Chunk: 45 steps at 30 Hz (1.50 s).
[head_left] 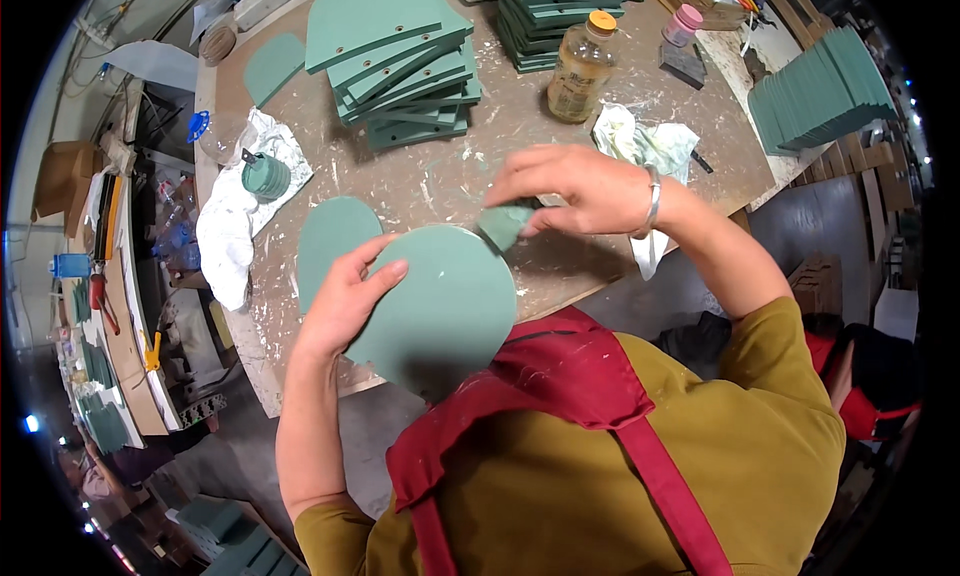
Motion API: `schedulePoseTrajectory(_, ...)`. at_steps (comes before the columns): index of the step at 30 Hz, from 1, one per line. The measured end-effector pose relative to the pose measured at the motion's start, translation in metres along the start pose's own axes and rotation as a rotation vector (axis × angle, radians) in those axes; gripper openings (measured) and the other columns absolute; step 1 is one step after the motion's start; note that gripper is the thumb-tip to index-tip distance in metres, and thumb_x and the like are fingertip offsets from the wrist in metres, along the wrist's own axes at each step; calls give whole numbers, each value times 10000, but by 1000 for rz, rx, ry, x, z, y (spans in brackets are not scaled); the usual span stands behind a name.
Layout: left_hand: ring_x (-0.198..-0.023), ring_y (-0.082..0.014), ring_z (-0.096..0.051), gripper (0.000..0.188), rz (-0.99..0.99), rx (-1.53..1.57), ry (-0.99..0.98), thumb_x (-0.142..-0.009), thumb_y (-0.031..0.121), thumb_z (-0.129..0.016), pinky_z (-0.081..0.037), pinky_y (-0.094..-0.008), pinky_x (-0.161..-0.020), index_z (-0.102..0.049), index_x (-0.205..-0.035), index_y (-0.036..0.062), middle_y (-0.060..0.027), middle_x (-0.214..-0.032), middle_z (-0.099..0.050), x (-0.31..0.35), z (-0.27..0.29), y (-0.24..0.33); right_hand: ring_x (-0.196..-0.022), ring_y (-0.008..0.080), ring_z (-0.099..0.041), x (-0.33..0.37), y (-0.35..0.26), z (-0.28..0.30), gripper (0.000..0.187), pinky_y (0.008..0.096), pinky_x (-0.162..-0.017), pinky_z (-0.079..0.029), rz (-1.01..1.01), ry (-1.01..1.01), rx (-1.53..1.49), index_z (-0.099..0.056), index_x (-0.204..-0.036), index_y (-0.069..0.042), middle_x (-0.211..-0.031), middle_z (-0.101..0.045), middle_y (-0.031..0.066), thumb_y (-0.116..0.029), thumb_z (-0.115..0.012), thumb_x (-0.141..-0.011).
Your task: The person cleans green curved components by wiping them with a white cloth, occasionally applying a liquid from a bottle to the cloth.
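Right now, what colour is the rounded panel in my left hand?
The rounded panel in your left hand is muted green, best seen in the head view.

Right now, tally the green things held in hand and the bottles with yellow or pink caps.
Held green things: 2 (panel, left hand; smaller piece, right hand)
Bottles: 2 (yellow-capped bottle, pink-capped bottle)
Total: 4

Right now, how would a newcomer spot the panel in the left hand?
Find the brown worktable, then the red apron at its near edge. Just in front, the left hand holds a rounded green panel. Unlike the stacked panels, it is hand-held.
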<state>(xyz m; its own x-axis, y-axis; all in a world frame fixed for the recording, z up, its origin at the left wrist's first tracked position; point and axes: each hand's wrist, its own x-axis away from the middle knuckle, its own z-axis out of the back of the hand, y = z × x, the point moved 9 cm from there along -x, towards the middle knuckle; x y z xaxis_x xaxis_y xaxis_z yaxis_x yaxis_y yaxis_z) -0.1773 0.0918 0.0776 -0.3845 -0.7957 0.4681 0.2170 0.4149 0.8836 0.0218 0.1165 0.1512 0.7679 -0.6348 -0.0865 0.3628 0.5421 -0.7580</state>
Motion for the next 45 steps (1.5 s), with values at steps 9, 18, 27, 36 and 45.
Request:
schedulePoseTrajectory(9, -928, -112, -592, 377, 39, 153, 97, -925, 150, -607, -485, -257, -823, -545, -1246, -38, -72, -1044, -652, 2, 18, -25, -1034, 300, -563, 21, 18, -40, 418, 383, -895, -452, -57, -84, -57, -598, -1192, -66, -1069, -588, 100, -70, -691, -784)
schedulePoseTrajectory(18, -947, -127, -593, 341, 19, 19, 123, -922, 146, -593, -476, -273, -841, -571, -1217, -23, -67, -1083, -649, -1, 25, -20, -1023, 312, -545, 22, 20, -36, 393, 395, -888, -447, -46, -55, -31, -597, -1175, -95, -1060, -587, 97, -101, -682, -790)
schedulePoseTrajectory(27, -930, -162, -609, 395, -74, -364, -130, -895, 232, -612, -477, -297, -844, -579, -1182, -38, -136, -1019, -671, -24, -20, 38, -1041, 309, -550, -26, 2, 28, 413, 400, -904, -447, 77, 18, 98, -594, -1139, -60, -1083, -606, 97, -33, -703, -741)
schedulePoseTrajectory(36, -912, -156, -609, 369, -88, -364, -205, -900, 230, -607, -480, -297, -833, -592, -1167, -25, -124, -997, -679, -29, -29, 38, -1048, 298, -543, -34, 12, 18, 356, 394, -885, -460, 35, -189, 247, -634, -1058, -64, -1045, -609, 68, 2, -688, -713)
schedulePoseTrajectory(45, -930, -149, -601, 386, -68, -314, -205, -899, 230, -617, -478, -291, -843, -588, -1181, -32, -115, -1015, -674, -31, -26, 29, -1037, 301, -545, -34, 10, 14, 306, 401, -886, -452, 60, -159, 239, -635, -1044, -63, -1034, -613, 76, -33, -670, -742)
